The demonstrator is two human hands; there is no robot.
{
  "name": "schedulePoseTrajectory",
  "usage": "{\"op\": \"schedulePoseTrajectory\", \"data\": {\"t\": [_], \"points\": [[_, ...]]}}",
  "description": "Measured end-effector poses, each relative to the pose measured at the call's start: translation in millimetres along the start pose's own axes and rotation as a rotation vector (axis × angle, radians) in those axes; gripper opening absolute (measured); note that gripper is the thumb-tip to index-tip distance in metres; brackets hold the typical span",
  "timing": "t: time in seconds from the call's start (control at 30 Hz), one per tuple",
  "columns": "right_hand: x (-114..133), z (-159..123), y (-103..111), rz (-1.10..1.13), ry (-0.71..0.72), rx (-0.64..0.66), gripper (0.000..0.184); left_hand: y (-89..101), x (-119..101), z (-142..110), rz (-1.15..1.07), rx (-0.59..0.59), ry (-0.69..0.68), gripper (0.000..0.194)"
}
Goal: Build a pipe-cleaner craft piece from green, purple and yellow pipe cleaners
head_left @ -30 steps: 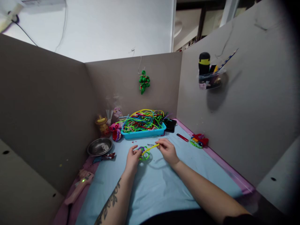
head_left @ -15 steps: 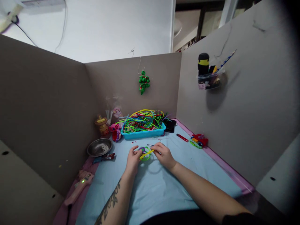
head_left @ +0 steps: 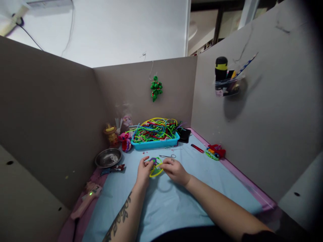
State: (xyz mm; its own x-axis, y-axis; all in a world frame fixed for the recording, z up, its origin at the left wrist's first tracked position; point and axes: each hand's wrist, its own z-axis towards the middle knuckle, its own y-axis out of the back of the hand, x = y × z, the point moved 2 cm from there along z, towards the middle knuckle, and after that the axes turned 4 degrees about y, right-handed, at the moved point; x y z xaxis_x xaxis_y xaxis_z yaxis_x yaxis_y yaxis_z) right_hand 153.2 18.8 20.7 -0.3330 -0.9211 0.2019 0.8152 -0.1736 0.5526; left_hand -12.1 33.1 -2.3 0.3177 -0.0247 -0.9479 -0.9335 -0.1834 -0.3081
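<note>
Between my hands is a small piece of bent pipe cleaners [head_left: 153,161], purple and green, with a yellow pipe cleaner [head_left: 156,173] curving along its near side. My left hand [head_left: 144,169] pinches the purple part at the left. My right hand [head_left: 174,170] has thumb and fingers pressed together on the right end of the yellow pipe cleaner. A pair of scissors [head_left: 168,156] lies on the blue cloth just beyond my right hand. The exact join of the strands is too small to make out.
Behind stands a blue tray [head_left: 154,145] heaped with coloured pipe cleaners. To the left are a metal bowl [head_left: 108,158] and a pink glue gun [head_left: 87,201]. A red cutter [head_left: 197,148] and a red-and-green piece [head_left: 215,152] lie right. Grey panels enclose the table.
The yellow pipe cleaner, nearly straight before, now bows into a curve toward me. My right hand has shifted slightly, and the scissors beyond it show more fully. The view has moved a little.
</note>
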Motion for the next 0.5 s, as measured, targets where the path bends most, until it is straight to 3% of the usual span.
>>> {"op": "schedulePoseTrajectory", "data": {"t": [0.1,0.27,0.4,0.5], "points": [[7.1,0.9,-1.6,-0.215,0.116,0.079,0.029,1.2,-0.1,1.4,0.018,-0.038,0.005,0.06],[9.9,2.2,-2.5,-0.32,0.089,0.09,0.025,0.1,-2.1,0.2,-0.002,-0.053,0.018,0.06],[7.8,2.5,-4.9,-0.007,-0.036,0.026,0.026,-1.1,-2.7,-1.5,-0.024,-0.033,0.019,0.058],[-0.5,2.8,-8.1,0.256,-0.301,-0.139,0.017,-1.3,-3.3,-2.5,-0.041,-0.02,0.026,0.056]]}}
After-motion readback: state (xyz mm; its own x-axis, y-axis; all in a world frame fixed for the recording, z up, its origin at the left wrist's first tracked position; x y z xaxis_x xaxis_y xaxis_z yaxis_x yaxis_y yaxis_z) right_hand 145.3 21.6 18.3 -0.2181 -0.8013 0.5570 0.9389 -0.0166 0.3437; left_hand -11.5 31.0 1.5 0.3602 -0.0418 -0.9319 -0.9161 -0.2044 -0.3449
